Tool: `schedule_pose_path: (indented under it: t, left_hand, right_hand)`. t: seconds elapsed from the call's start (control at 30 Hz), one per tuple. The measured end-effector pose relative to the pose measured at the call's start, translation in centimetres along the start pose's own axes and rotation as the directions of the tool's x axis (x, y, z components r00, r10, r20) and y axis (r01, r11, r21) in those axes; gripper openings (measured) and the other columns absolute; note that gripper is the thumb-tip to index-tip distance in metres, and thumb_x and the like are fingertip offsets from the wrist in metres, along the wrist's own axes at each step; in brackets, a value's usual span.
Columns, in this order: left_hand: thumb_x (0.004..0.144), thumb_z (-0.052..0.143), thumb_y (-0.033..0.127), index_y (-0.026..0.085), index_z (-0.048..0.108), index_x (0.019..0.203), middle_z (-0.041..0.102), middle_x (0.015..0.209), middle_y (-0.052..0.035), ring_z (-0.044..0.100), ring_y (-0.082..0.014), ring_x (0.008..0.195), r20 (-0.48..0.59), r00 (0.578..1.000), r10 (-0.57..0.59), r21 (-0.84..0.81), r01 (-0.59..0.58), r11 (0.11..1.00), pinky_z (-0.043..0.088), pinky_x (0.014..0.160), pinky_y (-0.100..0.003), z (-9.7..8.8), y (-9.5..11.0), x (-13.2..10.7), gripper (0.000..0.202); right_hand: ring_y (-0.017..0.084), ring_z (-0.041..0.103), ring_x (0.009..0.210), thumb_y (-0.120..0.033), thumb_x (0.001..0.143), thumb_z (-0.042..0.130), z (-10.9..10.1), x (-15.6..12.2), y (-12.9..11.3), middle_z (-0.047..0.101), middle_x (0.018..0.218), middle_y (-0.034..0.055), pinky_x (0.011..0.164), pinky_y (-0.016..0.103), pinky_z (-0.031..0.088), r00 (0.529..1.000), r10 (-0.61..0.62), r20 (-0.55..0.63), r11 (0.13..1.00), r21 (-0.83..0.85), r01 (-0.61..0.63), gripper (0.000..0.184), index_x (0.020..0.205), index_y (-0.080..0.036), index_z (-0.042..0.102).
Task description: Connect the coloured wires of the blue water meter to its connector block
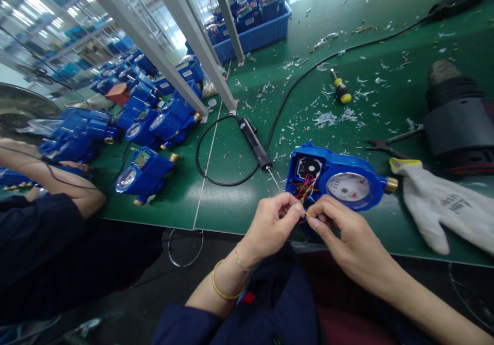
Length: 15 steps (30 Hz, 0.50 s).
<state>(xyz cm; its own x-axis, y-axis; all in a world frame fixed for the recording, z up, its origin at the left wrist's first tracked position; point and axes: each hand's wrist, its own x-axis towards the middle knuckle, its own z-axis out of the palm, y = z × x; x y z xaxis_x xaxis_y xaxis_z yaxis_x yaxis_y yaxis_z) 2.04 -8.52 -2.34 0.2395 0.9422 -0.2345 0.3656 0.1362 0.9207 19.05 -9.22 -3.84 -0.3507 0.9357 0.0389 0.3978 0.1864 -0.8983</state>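
A blue water meter [335, 154] lies opened on the green bench in front of me, its round dial [349, 187] facing up. Red and yellow wires [307, 186] spill from its open housing. At the housing's near edge, my left hand [276, 224] pinches a thin yellow wire [306, 213] between thumb and forefinger. Close beside it, the fingertips of my right hand [339, 224] are closed on the same wire. A black electric screwdriver [254, 143] rests left of the meter, its bit pointing towards the housing.
A glove [447, 203], pliers [386, 144] and a heat gun [459, 113] lie at right. A yellow-black screwdriver [341, 90] lies beyond, among plastic scraps. Metal posts [193, 41] rise at left. A blue bin [254, 36] holds meters. A co-worker's arm [57, 172] is far left.
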Motion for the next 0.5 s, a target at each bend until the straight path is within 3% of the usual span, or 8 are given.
schedule_pose_path:
  t: [0.13, 0.23, 0.4, 0.5]
  left_hand:
    - [0.095, 0.050, 0.036, 0.010, 0.059, 0.073, 0.050, 0.062, 0.0009, 0.044, -0.0073, 0.058, -0.040, 0.999, -0.035, -0.058, 0.033, 0.998, 0.035, 0.056, -0.021, 0.4, 0.0, 0.3, 0.035]
    - [0.095, 0.050, 0.038, 0.010, 0.059, 0.072, 0.051, 0.061, 0.0001, 0.046, -0.0074, 0.058, 0.010, 1.000, -0.024, -0.099, 0.025, 0.995, 0.037, 0.057, -0.020, -0.1, 0.3, 0.5, 0.038]
    - [0.082, 0.070, 0.028, 0.008, 0.063, 0.081, 0.059, 0.074, -0.0022, 0.049, -0.0087, 0.067, 0.116, 0.992, 0.056, -0.074, -0.048, 0.996, 0.041, 0.063, -0.020, -1.2, 0.7, 0.6, 0.021]
    - [0.083, 0.067, 0.026, 0.008, 0.062, 0.077, 0.058, 0.071, -0.0021, 0.049, -0.0083, 0.066, 0.039, 0.995, 0.097, -0.099, -0.092, 0.991, 0.040, 0.062, -0.020, -0.6, 0.5, 0.5, 0.019]
  right_hand:
    - [-0.008, 0.041, 0.070, -0.030, 0.093, 0.044, 0.1, -0.1, 0.0, 0.050, 0.078, -0.0001, 0.067, 0.003, 0.032, 1.000, -0.013, -0.015, 1.000, -0.002, 0.013, 0.028, 0.080, -0.010, 0.059]
    - [-0.010, 0.044, 0.072, -0.029, 0.093, 0.043, 0.1, -0.1, 0.0, 0.052, 0.080, -0.0010, 0.069, 0.001, 0.033, 0.999, -0.026, -0.026, 1.000, 0.006, 0.026, 0.027, 0.081, -0.012, 0.062]
    - [-0.009, 0.043, 0.070, -0.026, 0.091, 0.045, 0.2, 0.0, 0.2, 0.051, 0.078, -0.0012, 0.067, 0.003, 0.033, 0.996, -0.052, -0.069, 0.998, -0.030, 0.050, 0.026, 0.078, -0.012, 0.061]
    - [-0.009, 0.044, 0.071, -0.025, 0.091, 0.046, 0.4, 0.2, 0.1, 0.051, 0.078, -0.0012, 0.068, 0.003, 0.032, 0.992, -0.077, -0.101, 0.996, -0.062, 0.071, 0.024, 0.079, -0.012, 0.062]
